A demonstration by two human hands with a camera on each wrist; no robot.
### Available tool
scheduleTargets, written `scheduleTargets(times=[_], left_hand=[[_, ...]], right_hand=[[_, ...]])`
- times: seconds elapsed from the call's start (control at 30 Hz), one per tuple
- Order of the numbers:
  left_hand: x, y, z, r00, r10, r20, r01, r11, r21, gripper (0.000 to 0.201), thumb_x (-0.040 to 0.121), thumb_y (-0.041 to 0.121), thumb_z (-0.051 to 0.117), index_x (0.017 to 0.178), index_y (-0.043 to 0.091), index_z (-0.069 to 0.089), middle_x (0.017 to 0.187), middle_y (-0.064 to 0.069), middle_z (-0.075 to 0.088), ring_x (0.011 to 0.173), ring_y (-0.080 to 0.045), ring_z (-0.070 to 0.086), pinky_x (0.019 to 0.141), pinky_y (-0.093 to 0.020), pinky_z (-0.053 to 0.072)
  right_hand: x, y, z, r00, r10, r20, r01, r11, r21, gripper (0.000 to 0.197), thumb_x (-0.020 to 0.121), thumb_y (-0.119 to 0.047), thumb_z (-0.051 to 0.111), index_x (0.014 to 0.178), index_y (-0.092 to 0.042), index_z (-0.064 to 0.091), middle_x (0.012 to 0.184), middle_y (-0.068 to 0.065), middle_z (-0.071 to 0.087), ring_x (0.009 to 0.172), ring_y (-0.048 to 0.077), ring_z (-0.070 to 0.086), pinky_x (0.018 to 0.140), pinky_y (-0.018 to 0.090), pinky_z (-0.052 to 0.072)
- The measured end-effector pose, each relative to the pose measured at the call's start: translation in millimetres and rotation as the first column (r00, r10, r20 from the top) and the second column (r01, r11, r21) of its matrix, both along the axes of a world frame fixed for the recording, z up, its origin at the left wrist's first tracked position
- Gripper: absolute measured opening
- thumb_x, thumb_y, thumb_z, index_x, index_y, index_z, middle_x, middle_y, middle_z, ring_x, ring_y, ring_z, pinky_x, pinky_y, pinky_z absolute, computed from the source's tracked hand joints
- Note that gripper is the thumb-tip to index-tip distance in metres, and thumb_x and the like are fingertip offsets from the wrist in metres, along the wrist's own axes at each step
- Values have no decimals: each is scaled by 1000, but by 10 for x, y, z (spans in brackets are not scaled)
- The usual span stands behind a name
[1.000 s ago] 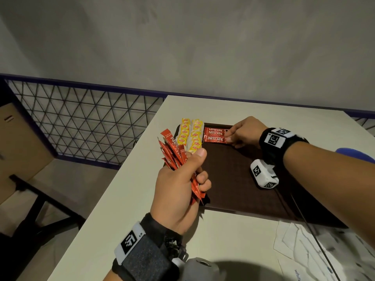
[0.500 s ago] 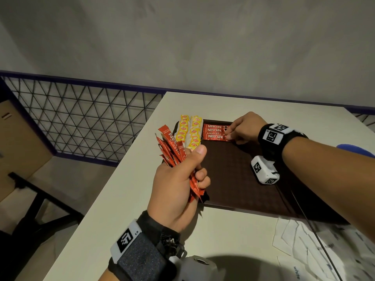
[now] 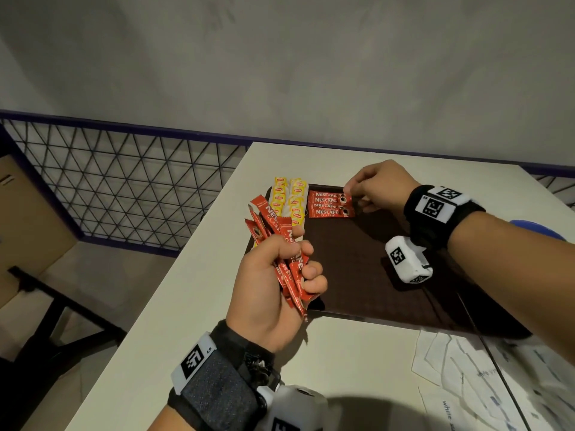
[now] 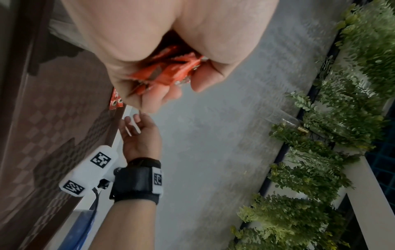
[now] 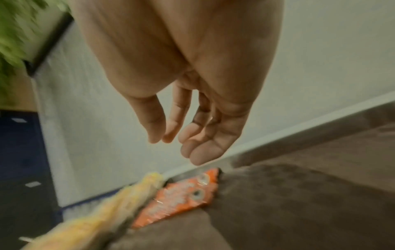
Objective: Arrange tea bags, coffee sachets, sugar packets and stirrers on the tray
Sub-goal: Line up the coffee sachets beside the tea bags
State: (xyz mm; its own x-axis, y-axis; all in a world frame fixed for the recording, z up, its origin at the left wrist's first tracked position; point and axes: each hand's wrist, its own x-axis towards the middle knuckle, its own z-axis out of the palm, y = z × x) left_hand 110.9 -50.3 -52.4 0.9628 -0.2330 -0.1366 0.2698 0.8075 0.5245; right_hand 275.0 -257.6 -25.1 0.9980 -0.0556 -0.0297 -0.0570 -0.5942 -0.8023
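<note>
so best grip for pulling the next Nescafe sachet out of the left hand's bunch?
Probably pinch the top end of the outermost sachet, coming from above with the right hand. The coffee sachets fan apart above the left hand, so single tips are free there; lower down, its fingers clamp them together.

White table — brown tray, white packets

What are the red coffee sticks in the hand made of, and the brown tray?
The red Nescafe coffee sachets held in the left hand look like thin plastic-foil film: glossy, creased, with crimped ends showing silvery edges. The dark brown rectangular tray looks like hard plastic, probably with a matte non-slip surface, given its fine chequered texture.
</note>
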Motion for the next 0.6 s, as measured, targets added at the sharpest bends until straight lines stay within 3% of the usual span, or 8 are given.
scheduleTargets(times=[0.13, 0.2, 0.27, 0.37, 0.47, 0.6], left_hand=[[-46, -37, 66, 999, -39, 17, 38, 999, 38, 38, 83, 4, 56, 121, 3, 61, 89, -11, 58, 62, -22, 54, 47, -28, 49], [-70, -48, 88, 997, -49, 51, 43, 992, 121, 38, 86, 6, 61, 123, -1, 63, 92, -13, 65, 68, -27, 66, 53, -31, 57], [-95, -52, 107, 995, -56, 87, 38, 980, 196, 40, 86, 9, 66, 124, -2, 64, 95, -16, 71, 76, -32, 74, 59, -35, 62], [-127, -72, 135, 990, -82, 117, 49, 964, 263, 39, 84, 11, 68, 120, -5, 65, 100, -18, 75, 78, -34, 76, 62, -38, 64], [-150, -99, 146, 986, -110, 124, 64, 943, 327, 32, 83, 11, 69, 112, -3, 69, 98, -19, 75, 74, -32, 76, 63, -37, 65], [-159, -125, 104, 982, -152, 112, 104, 931, 349, 39, 83, 10, 71, 116, -6, 59, 88, -19, 70, 75, -34, 75, 64, -39, 65]], right_hand=[[-517, 153, 371, 986, 160, 48, -165, 979, 117, 15, 94, -21, 76, 99, -7, 76, 89, 23, 72, 70, 19, 64, 59, 26, 58], [-813, 200, 534, 961, 262, 90, -272, 956, 112, 16, 94, -23, 76, 99, -9, 77, 98, 31, 70, 74, 24, 66, 65, 30, 61], [-1081, 212, 631, 941, 308, 143, -329, 932, 152, 15, 94, -22, 76, 101, -9, 77, 98, 29, 71, 75, 25, 68, 69, 35, 62], [-1375, 221, 606, 940, 271, 206, -315, 923, 222, 10, 92, -18, 77, 99, -11, 76, 92, 19, 74, 70, 25, 67, 69, 38, 61], [-1540, 223, 483, 955, 242, 173, -281, 924, 260, 14, 88, -22, 80, 100, -14, 76, 92, 23, 72, 69, 24, 69, 70, 44, 60], [-1648, 172, 358, 968, 233, 91, -250, 919, 306, 20, 87, -18, 81, 100, -5, 75, 90, 33, 69, 70, 26, 65, 64, 36, 53]])
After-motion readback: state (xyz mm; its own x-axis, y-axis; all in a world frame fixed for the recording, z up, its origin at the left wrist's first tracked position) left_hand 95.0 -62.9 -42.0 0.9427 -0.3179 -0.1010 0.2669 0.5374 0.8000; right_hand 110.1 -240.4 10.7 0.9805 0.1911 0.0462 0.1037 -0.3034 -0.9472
